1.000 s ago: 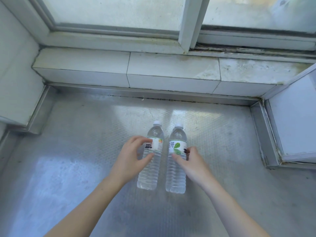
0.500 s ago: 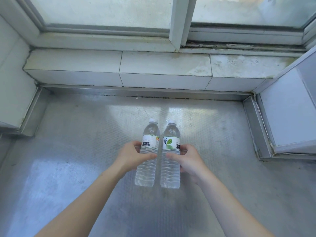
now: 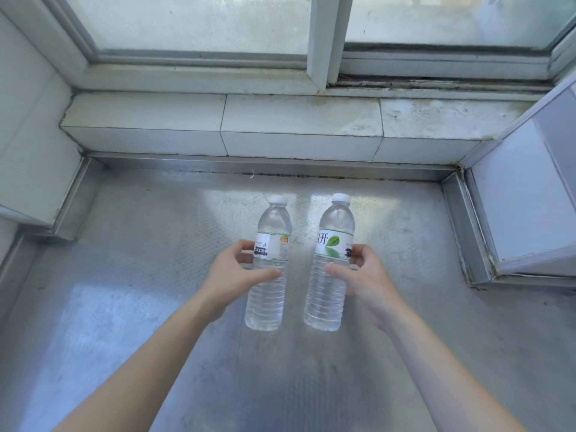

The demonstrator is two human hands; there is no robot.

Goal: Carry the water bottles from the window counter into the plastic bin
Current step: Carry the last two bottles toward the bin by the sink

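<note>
Two clear water bottles with white caps are upright over the steel window counter (image 3: 124,307). My left hand (image 3: 232,275) grips the left bottle (image 3: 269,294) around its middle, just below its white label. The right bottle (image 3: 327,294), with a green leaf on its label, is held the same way by my right hand (image 3: 364,275). A hand's width of gap separates the two bottles. Whether their bases touch the counter I cannot tell. The plastic bin is out of view.
A tiled ledge (image 3: 296,120) and the window frame (image 3: 321,42) run along the back. White walls close in the counter on the left (image 3: 28,135) and right (image 3: 530,198), with raised steel edging at their feet.
Both hands went from reaching around the bottles to gripping them. The bottles, side by side before, have moved apart and now sit higher and larger in view.
</note>
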